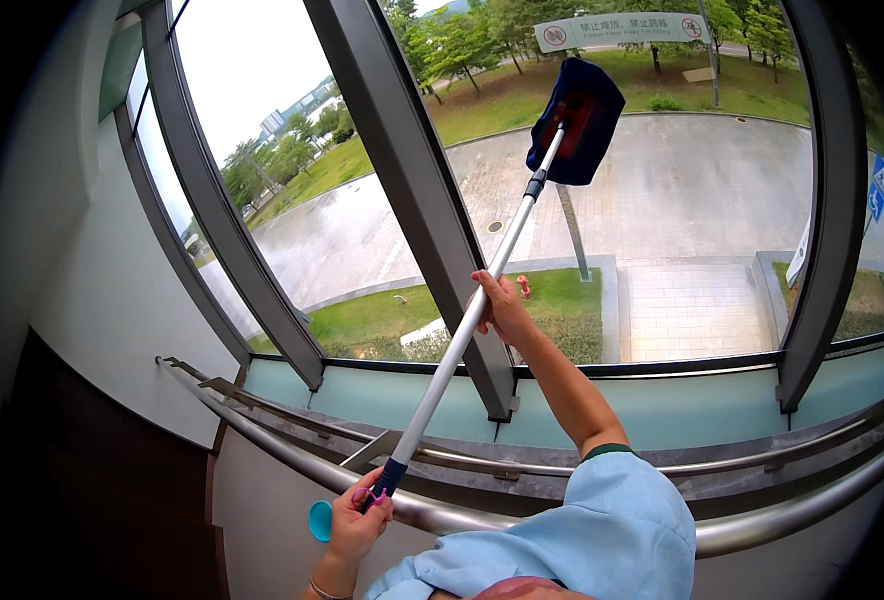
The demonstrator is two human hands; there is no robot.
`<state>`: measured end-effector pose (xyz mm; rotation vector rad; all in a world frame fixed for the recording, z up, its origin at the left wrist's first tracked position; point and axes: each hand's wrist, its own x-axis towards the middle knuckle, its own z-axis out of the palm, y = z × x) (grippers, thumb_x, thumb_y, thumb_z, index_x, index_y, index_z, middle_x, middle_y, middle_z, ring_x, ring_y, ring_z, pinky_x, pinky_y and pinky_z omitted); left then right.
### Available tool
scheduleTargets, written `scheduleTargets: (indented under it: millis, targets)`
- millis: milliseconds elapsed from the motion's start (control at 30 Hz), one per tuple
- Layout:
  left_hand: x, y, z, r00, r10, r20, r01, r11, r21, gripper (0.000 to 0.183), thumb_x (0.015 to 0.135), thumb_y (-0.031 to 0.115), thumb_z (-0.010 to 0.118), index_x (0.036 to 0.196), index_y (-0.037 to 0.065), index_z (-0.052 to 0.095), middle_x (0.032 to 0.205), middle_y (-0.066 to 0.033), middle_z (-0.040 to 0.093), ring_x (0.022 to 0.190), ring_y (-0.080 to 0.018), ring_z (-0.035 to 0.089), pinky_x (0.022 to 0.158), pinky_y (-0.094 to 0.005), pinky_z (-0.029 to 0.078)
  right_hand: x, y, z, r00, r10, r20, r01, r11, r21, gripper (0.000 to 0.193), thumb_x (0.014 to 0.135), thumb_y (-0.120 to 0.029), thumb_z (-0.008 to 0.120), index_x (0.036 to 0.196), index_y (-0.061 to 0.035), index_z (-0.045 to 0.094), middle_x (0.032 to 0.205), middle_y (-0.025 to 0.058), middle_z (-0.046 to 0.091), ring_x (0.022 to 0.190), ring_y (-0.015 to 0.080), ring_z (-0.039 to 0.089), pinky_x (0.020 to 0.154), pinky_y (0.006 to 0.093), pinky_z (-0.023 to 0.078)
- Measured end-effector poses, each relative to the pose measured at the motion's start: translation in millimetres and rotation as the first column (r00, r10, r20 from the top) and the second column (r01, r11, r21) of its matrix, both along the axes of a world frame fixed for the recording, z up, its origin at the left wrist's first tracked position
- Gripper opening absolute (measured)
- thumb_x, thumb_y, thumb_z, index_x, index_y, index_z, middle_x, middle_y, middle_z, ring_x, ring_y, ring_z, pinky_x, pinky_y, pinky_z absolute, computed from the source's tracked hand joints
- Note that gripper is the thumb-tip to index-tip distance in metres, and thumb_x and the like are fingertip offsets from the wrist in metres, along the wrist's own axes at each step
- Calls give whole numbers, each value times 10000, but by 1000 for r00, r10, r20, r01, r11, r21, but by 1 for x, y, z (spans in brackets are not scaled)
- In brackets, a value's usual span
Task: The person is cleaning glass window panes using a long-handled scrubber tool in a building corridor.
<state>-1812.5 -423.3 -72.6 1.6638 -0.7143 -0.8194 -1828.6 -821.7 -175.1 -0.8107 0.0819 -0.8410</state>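
holding the pole (pixel 462 335) in both hands: left hand (pixel 357 520) wrapped around its dark lower end above the rail (pixel 262 440), right hand (pixel 505 308) closed on mid-shaft. the blue pad (pixel 577 120) lies against the glass (pixel 682 200), high up. a loose lower hold could let the pad slip sideways onto the frame (pixel 417 180). no containers in view.

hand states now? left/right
Left hand: closed on the window mop's handle end.
Right hand: closed around the pole mid-shaft.
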Motion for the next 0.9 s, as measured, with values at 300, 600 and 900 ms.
scheduleTargets:
  millis: [300,600,900]
  targets:
    - [-26,-104,-8,944,-178,-278,107,962,-253,498,974,123,501,1432,84,308,709,-61,531,426,-65,417,367,-189,327,26,-46,117,964,-136,227,206,926,-318,509,879,-160,662,1229,-58,307,853,92,507,510,104,560,406,246,466]
    - [23,-248,65,979,-147,144,193,898,-396,448,940,114,559,1359,42,418,620,-18,505,361,-60,384,328,-202,298,53,-67,209,964,-67,258,111,981,-160,326,879,32,572,1194,-51,568,784,44,496,554,118,496,423,304,479]
    - [8,-251,64,924,-242,295,317,917,-243,505,923,103,565,1392,45,388,605,14,465,396,-56,397,343,-221,329,4,-77,198,959,-227,170,229,973,8,516,815,109,478,1274,-125,471,747,78,503,487,155,505,395,380,491]
